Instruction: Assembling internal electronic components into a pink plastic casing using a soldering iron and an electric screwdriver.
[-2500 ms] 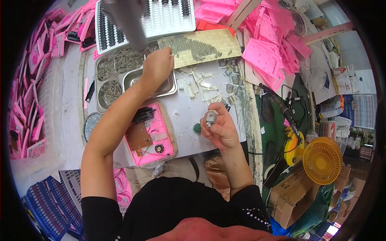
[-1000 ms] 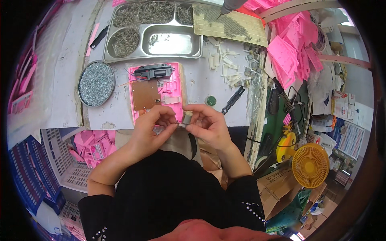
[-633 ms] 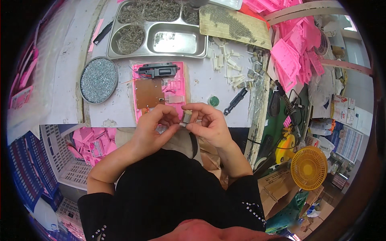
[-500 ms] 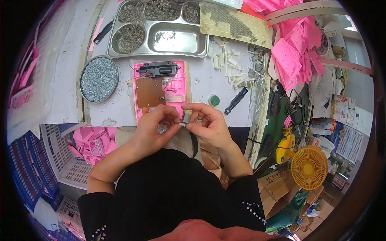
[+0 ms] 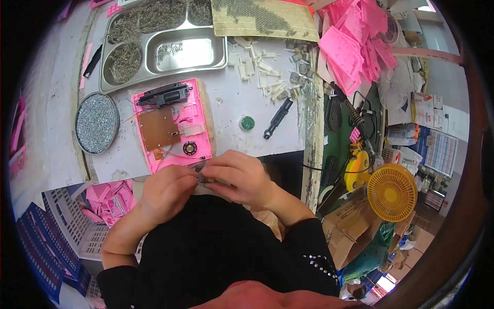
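Observation:
My left hand and my right hand meet in front of the table's near edge, fingers closed in a pinch. Between their fingertips is a small grey part, largely hidden, so its kind is unclear. Just beyond the hands lies an open pink plastic casing. It holds a brown circuit board, a long black module at its far end, thin wires and a small round black component near my fingers.
Left stands a round dish of small metal pieces; behind is a steel compartment tray with springs. White plastic parts, a green round pot and a black bar-shaped part lie right. A yellow fan stands far right.
Both hands have drawn closer to my body and together, covering more of the small grey part. The view has shifted, so the table's things appear further left. The round black component now shows.

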{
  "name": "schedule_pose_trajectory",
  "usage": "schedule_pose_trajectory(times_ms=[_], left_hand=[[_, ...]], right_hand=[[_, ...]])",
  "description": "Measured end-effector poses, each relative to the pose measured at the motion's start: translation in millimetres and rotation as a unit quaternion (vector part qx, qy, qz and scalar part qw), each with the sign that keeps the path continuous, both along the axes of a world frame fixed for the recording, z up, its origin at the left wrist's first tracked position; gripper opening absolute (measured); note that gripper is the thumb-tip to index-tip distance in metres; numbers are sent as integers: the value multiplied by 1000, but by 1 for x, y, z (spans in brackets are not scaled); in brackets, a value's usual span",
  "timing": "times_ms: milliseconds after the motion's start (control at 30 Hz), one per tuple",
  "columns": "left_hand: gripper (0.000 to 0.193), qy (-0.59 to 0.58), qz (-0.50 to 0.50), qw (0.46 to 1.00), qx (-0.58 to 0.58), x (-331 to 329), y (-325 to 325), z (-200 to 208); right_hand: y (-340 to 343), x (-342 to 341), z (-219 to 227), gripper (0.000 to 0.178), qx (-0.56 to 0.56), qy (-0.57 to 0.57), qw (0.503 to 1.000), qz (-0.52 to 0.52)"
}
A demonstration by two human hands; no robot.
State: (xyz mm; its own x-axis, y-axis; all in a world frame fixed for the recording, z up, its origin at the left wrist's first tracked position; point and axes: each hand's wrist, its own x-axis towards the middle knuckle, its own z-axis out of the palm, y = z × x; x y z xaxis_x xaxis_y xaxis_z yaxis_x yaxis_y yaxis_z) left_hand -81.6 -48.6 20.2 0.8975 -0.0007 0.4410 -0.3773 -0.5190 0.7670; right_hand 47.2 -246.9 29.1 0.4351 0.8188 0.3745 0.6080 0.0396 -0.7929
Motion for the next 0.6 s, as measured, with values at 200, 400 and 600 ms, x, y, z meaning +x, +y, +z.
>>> schedule_pose_trajectory(times_ms=[200,400,600], left_hand=[[29,114,-14,984,-133,3,5,9],[27,28,41,999,-11,4,1,4],[29,13,51,995,-84,3,5,0]], right_hand=[[1,-4,-1,38,53,132,990,15],[7,-2,2,41,8,80,997,-5],[14,-6,-4,39,56,13,998,-13]])
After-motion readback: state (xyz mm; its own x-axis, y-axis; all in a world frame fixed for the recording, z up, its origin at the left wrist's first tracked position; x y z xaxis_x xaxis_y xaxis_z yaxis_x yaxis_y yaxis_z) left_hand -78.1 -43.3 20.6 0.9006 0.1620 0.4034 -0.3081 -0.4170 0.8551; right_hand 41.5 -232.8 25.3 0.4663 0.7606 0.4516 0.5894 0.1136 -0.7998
